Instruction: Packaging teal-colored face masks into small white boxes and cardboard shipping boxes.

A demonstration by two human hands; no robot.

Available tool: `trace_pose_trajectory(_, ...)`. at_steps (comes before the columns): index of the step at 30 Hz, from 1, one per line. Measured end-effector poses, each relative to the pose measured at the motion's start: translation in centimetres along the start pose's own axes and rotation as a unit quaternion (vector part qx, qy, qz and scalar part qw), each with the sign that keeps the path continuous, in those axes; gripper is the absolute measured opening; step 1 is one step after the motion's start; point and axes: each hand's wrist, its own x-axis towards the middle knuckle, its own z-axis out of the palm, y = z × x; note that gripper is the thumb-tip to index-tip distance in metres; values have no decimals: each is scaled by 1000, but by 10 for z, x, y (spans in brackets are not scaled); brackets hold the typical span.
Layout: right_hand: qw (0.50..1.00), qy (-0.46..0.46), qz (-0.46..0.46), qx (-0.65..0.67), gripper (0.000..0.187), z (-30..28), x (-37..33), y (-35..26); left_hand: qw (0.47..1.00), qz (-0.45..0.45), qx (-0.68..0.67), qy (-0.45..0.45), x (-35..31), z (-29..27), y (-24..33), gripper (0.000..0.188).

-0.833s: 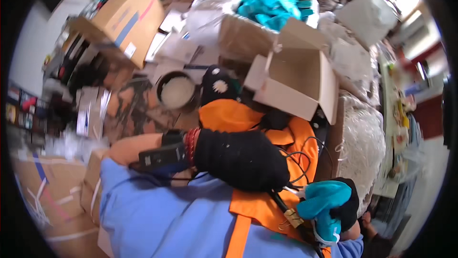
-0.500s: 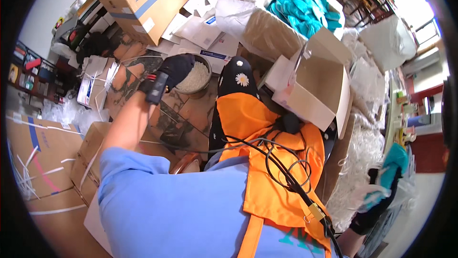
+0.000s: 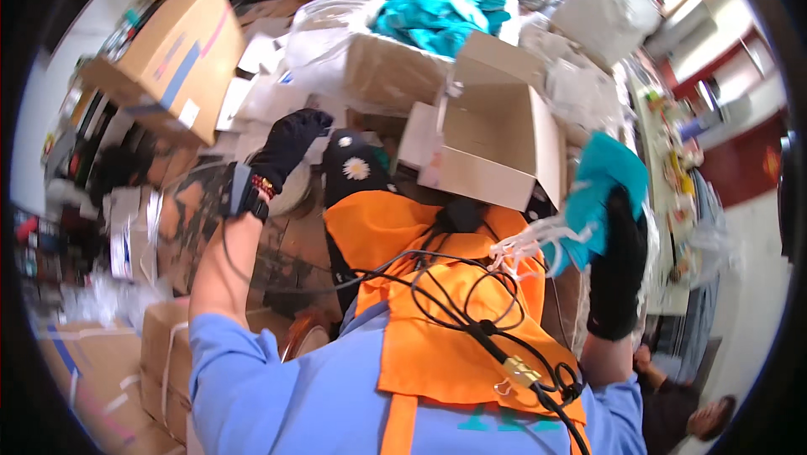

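Note:
My right hand [image 3: 618,266], in a black glove, is wrapped round a stack of teal face masks [image 3: 598,177] with white ear loops dangling. The masks are raised at the right of my lap, beside an open cardboard box [image 3: 489,140]. My left hand [image 3: 290,142], also black-gloved, reaches forward near my knee, its fingers pressed together; whatever is in them cannot be made out. Behind that hand and wrist, a bowl of white grains [image 3: 292,193] stands on the floor, partly hidden.
A plastic-lined carton [image 3: 395,76] ahead holds a heap of teal masks [image 3: 441,9]. A tall cardboard box [image 3: 172,55] stands at far left, other cartons [image 3: 92,371] at lower left. Cables [image 3: 454,312] cross my orange apron [image 3: 437,287]. Another person [image 3: 685,404] is at lower right.
My left hand has risen out of the bowl of white grains. My right hand has brought the masks up and inward from the lower right. The view has turned toward the right.

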Motion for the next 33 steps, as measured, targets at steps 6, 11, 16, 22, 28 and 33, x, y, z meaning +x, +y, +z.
trace_pose_trajectory(6,992,-106,-44,51,41,-2,15,-8,812,190,-497,-242,66,23,198,40)
trace_pose_trajectory(11,975,-48,-184,-117,54,-18,28,13,603,-6,-665,-441,55,77,264,55)
trace_pose_trajectory(16,983,85,-146,-66,32,-31,50,40,435,-91,-743,-501,34,74,282,73)
trace_pose_trajectory(22,949,72,89,293,36,-27,58,30,479,-59,-730,-483,29,70,279,58)
trace_pose_trajectory(28,951,80,88,285,36,-28,57,38,575,-88,-650,-489,30,66,289,35)
trace_pose_trajectory(33,959,60,56,270,35,-26,52,31,676,-14,-576,-459,28,61,291,31)
